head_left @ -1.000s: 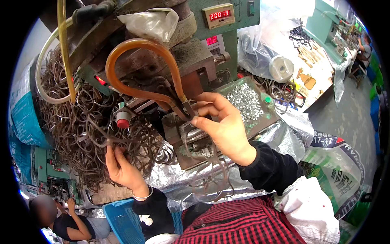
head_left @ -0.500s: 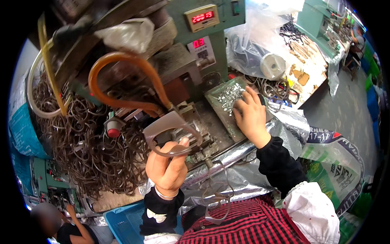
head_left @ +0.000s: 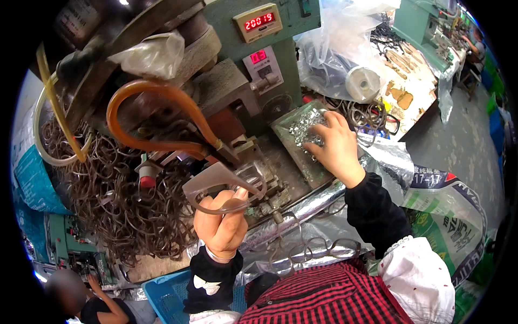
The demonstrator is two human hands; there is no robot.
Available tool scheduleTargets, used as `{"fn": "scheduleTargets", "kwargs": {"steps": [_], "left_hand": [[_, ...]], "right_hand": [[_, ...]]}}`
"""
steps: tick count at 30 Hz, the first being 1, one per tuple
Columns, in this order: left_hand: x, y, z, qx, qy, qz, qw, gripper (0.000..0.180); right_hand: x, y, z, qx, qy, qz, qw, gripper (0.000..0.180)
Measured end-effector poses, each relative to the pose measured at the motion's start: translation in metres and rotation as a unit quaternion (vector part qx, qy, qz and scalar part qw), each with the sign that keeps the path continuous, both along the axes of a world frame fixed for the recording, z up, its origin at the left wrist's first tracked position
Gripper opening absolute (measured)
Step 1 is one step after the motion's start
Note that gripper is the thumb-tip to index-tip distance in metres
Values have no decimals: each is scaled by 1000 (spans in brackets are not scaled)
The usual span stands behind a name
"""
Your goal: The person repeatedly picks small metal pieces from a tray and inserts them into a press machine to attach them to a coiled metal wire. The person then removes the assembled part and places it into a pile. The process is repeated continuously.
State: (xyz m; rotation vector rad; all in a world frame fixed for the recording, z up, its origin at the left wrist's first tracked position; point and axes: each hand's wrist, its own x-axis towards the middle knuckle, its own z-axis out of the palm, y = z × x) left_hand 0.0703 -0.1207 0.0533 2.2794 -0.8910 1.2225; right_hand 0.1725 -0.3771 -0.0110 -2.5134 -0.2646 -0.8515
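My left hand (head_left: 220, 224) grips a translucent brown eyeglass frame (head_left: 200, 181) by its lower rim, in front of the machine's small metal fixture (head_left: 272, 189). The frame is tilted, and some fingertips are hidden behind its rim. Over a green metal tray (head_left: 310, 170), my right hand (head_left: 339, 148) reaches in from the right with thumb and fingers apart. Small shiny metal pieces (head_left: 306, 129) lie heaped in the tray, close to those fingertips. Another eyeglass frame (head_left: 324, 251) rests on the silvery sheet near my lap.
A large heap of brown eyeglass frames (head_left: 124, 200) lies left of the green machine (head_left: 288, 70). An orange hose (head_left: 156, 89) loops above the fixture. A blue basket (head_left: 167, 294) stands below, near a seated person (head_left: 102, 302). Plastic-wrapped spools (head_left: 361, 83) sit at the back right.
The eyeglass frame near my lap has dropped from hanging upright to lying sideways, further right. My right thumb and index finger have spread apart over the tray. The left hand's frame has tilted slightly.
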Motion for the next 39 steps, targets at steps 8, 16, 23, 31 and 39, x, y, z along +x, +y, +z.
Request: {"fn": "scheduleTargets", "kwargs": {"steps": [8,16,23,31,39], "left_hand": [[-8,6,-9,-85,121,-38,988,34],[-109,31,1,-60,21,228,972,35],[-78,99,51,82,195,272,939,35],[-7,165,-8,156,436,237,854,49],[-36,133,-1,-404,340,148,837,16]], "right_hand": [[13,6,-10,20,-32,27,999,11],[-4,3,-14,102,-32,47,993,20],[-8,11,8,146,-2,126,981,11],[-29,-7,-7,182,4,81,980,11],[-55,21,62,272,47,268,923,19]]}}
